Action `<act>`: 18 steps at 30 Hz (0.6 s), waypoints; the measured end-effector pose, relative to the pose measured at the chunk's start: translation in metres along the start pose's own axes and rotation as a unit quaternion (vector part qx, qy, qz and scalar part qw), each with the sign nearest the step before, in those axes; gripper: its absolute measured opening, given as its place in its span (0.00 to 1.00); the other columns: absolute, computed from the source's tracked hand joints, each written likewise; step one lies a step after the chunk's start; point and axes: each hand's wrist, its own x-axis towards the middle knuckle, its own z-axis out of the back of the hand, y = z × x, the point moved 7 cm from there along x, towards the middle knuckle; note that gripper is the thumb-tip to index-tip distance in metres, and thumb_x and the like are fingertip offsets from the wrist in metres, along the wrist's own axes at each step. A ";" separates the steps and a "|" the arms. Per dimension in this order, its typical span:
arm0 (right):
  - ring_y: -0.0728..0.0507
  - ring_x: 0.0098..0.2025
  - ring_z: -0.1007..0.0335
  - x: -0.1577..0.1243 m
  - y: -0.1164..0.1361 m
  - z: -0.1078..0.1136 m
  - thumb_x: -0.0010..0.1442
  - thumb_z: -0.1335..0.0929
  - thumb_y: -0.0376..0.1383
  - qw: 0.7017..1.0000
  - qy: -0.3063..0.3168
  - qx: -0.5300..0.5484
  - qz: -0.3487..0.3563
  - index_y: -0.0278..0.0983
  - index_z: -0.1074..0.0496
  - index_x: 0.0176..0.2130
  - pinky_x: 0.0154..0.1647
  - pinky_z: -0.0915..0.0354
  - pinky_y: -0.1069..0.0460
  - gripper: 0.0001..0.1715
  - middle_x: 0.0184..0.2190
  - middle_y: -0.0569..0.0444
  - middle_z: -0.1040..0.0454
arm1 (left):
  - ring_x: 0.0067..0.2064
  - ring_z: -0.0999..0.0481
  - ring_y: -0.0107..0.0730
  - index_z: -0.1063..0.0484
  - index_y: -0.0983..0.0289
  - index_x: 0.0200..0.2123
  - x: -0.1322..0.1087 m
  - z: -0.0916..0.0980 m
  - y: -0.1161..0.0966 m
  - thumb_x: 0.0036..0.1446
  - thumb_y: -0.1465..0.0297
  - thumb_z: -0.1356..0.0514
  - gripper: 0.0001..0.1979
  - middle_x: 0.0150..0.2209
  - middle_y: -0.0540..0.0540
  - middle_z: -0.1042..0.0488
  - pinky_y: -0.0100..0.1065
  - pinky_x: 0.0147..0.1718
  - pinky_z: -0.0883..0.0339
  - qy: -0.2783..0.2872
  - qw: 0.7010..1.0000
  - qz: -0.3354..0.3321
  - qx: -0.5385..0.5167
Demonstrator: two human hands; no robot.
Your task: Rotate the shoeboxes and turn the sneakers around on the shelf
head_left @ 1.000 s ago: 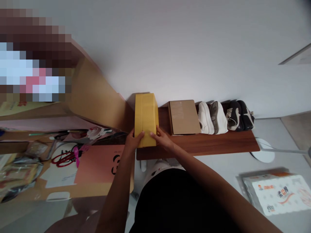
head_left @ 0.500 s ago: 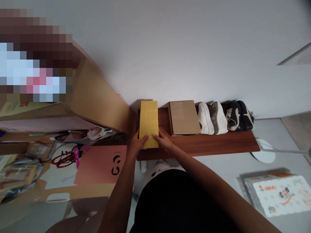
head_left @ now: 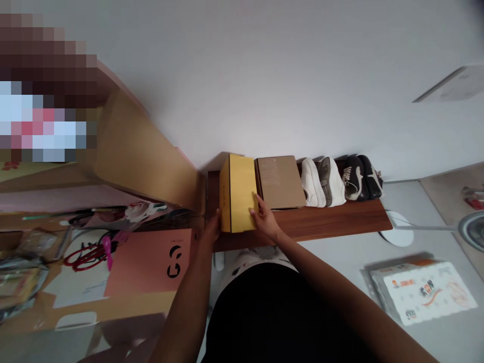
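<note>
Left grip point(head_left: 214, 228) and right grip point(head_left: 265, 220) flank yellow box point(head_left: 242, 194), at surface's point(head_left: 325, 219) left end.
Left: at box's near-left corner, closure cannot be told. Right: pinching its right edge. Cardboard box point(head_left: 280, 181) beside, toward back edge.

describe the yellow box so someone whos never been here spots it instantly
Find the reddish-brown wooden shelf along the wall. At its left end, between the left hand and right hand, is the yellow box. Its yellow colour sets it apart from the brown cardboard box on its right and the white sneakers beyond.
</note>
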 end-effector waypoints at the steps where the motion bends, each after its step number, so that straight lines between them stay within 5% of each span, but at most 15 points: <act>1: 0.37 0.67 0.41 -0.001 -0.002 0.004 0.63 0.34 0.56 1.000 -0.007 -0.030 0.003 0.43 0.40 0.69 0.67 0.41 0.40 0.41 0.68 0.45 0.39 | 0.53 0.21 0.47 0.23 0.65 0.49 -0.002 0.001 0.005 0.57 0.55 0.33 0.23 0.48 0.65 0.19 0.43 0.52 0.26 0.011 1.000 0.015 -0.013; 7: 0.37 0.72 0.50 -0.003 -0.018 0.014 0.64 0.38 0.60 0.995 -0.021 -0.092 -0.030 0.39 0.31 0.63 0.72 0.50 0.39 0.40 0.67 0.44 0.36 | 0.51 0.20 0.42 0.24 0.61 0.51 -0.019 0.021 -0.005 0.55 0.62 0.31 0.21 0.48 0.59 0.19 0.42 0.49 0.23 -0.009 0.999 -0.004 -0.045; 15: 0.36 0.57 0.28 0.016 -0.003 -0.005 0.58 0.31 0.59 0.994 0.099 0.035 -0.034 0.38 0.25 0.56 0.62 0.34 0.40 0.37 0.53 0.48 0.22 | 0.48 0.18 0.40 0.25 0.63 0.55 -0.034 0.026 -0.032 0.51 0.66 0.28 0.28 0.44 0.57 0.17 0.44 0.52 0.25 -0.074 0.992 -0.088 -0.045; 18: 0.37 0.54 0.26 0.021 -0.015 -0.008 0.59 0.31 0.57 0.992 0.094 0.052 -0.072 0.38 0.26 0.56 0.60 0.33 0.41 0.35 0.50 0.50 0.20 | 0.46 0.18 0.39 0.25 0.63 0.55 -0.031 0.028 -0.036 0.50 0.68 0.28 0.27 0.43 0.57 0.17 0.44 0.52 0.25 -0.102 0.989 -0.103 -0.035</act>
